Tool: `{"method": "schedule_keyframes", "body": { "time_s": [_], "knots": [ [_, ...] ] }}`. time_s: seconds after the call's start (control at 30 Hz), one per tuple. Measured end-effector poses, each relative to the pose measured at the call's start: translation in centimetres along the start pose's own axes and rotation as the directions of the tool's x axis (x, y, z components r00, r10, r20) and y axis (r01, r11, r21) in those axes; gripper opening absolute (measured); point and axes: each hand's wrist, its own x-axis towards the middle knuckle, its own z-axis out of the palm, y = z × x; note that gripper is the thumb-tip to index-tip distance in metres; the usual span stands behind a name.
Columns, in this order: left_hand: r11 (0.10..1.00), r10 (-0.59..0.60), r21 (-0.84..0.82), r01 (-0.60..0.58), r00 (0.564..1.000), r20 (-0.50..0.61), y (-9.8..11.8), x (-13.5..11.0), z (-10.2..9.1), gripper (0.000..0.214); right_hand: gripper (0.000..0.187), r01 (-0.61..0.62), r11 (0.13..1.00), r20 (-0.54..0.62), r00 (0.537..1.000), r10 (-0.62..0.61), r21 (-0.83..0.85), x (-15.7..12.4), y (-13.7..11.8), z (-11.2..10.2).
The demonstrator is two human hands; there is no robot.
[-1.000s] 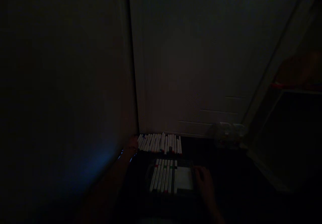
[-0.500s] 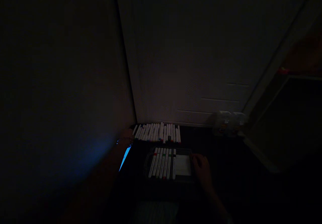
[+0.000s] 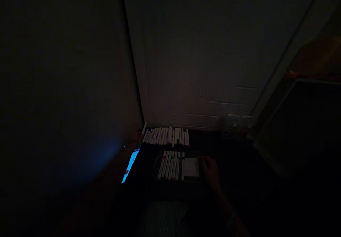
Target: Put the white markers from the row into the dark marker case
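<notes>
The scene is very dark. A row of white markers point(image 3: 166, 137) lies on the dark floor against a white door. In front of it stands a shallow tray point(image 3: 195, 179) with several markers point(image 3: 172, 165) in its left part and a pale bare patch on the right. My right hand point(image 3: 210, 169) rests on the tray's right edge, fingers curled against it. My left hand point(image 3: 136, 138) reaches to the left end of the marker row, where one marker point(image 3: 144, 127) sticks up at a slant. Its fingers are lost in the dark.
A phone point(image 3: 130, 166) with a glowing blue screen lies under my left forearm. A wall closes off the left side. A small clear container point(image 3: 237, 124) stands by the door at the right, and a large dark box point(image 3: 306, 123) fills the right side.
The view has tilted, so everything sits higher in the frame. My left forearm has lifted off the phone's lit screen, and one marker at the row's left end now sticks up.
</notes>
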Motion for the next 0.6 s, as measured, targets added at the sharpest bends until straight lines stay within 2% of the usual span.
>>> {"method": "schedule_keyframes", "body": {
  "time_s": [0.2, 0.27, 0.33, 0.4, 0.5, 0.53, 0.57, 0.6],
  "knots": [
    [0.976, 0.124, -0.187, -0.11, 0.99, 0.061, 2.7, -3.2, 1.9, 0.035, 0.03, 0.013, 1.0, -0.004, 1.0, -0.013, 0.002, -0.2, -0.4, -0.3],
    [0.957, 0.219, -0.22, -0.188, 0.968, 0.123, 4.1, -5.2, 3.2, 0.037, 0.03, 0.033, 0.999, -0.016, 0.999, -0.033, -0.011, -0.2, -0.5, -0.3],
    [0.93, 0.332, -0.23, -0.286, 0.923, 0.195, 5.7, -7.5, 4.6, 0.035, 0.03, 0.074, 0.997, -0.034, 0.997, -0.075, -0.034, -0.2, -0.7, -0.5],
    [0.889, 0.451, -0.223, -0.4, 0.849, 0.274, 7.3, -9.9, 5.9, 0.026, 0.032, 0.12, 0.991, -0.067, 0.99, -0.124, -0.053, -0.3, -1.0, -0.6],
    [0.817, 0.576, -0.208, -0.538, 0.743, 0.341, 9.4, -13.3, 7.3, 0.018, 0.045, 0.206, 0.978, -0.112, 0.971, -0.209, -0.043, -0.4, -1.8, -0.9],
    [0.771, 0.63, -0.187, -0.608, 0.688, 0.36, 10.0, -14.2, 7.6, 0.019, 0.048, 0.243, 0.97, -0.115, 0.963, -0.245, -0.034, -0.4, -2.0, -1.0],
    [0.677, 0.708, -0.127, -0.725, 0.594, 0.381, 10.4, -14.9, 7.9, 0.021, 0.048, 0.28, 0.959, -0.106, 0.954, -0.282, -0.029, -0.5, -2.2, -1.0],
    [0.592, 0.758, -0.073, -0.802, 0.524, 0.389, 10.8, -15.5, 8.0, 0.022, 0.046, 0.313, 0.949, -0.088, 0.945, -0.314, -0.028, -0.5, -2.3, -1.0]
  ]
}}
